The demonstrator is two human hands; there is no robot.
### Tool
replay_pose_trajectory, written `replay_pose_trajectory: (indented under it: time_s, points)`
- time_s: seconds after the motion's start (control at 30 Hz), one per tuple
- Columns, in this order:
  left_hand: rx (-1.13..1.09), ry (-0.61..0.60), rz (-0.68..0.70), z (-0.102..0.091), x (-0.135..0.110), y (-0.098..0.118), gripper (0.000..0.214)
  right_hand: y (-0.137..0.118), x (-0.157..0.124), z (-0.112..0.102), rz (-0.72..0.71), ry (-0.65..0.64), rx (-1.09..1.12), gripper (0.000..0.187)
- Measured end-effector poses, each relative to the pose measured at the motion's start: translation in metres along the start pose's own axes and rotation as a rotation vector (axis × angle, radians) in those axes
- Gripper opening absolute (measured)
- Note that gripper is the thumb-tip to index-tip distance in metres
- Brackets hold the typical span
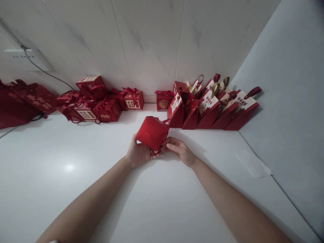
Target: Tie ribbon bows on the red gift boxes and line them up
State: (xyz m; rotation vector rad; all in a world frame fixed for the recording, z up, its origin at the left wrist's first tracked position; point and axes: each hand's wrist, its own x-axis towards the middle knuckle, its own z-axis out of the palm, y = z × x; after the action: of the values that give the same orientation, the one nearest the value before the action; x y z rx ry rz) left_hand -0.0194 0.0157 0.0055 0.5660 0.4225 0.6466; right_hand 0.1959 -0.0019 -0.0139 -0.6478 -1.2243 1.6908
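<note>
Wall: marbled tile (152, 40), beyond the fingers; one switch plate (40, 60) far off to their left, one cable (48, 72) by it.
Worktop: white (162, 209), under and around both hands.
Held box: 1, red (152, 132), tilted, folded flaps facing up, between the two sets of fingers.
Left hand (138, 153): fingers wrapped on held box from below left.
Right hand (177, 150): fingers bent at its lower right edge; can't tell if pinching anything.
Risk, ribbon: red ribbon (155, 153) hangs between the fingers; could snag or pull if they tug.
Risk, flaps: could pop or crease if left fingers squeeze hard.
Risk, row: a careless right-hand reach could topple the nearest one.
Tented boxes (208, 108): 5 up front, beyond and right of fingers; more behind, count unclear.
Cube boxes (107, 109): beyond and left of fingers, at least 5, overlapping.
Bags (15, 106): far left of fingers, overlapped, can't count.
</note>
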Motion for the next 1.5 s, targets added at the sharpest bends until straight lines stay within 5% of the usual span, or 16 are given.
replay_pose_trajectory:
  time_s: [1.5]
  points:
    - [-0.025, -0.041, -0.012, -0.0025, 0.0, -0.0004, 0.077, -0.0027, -0.0011, 0.0036, 0.031, 0.041, -0.008, 0.018]
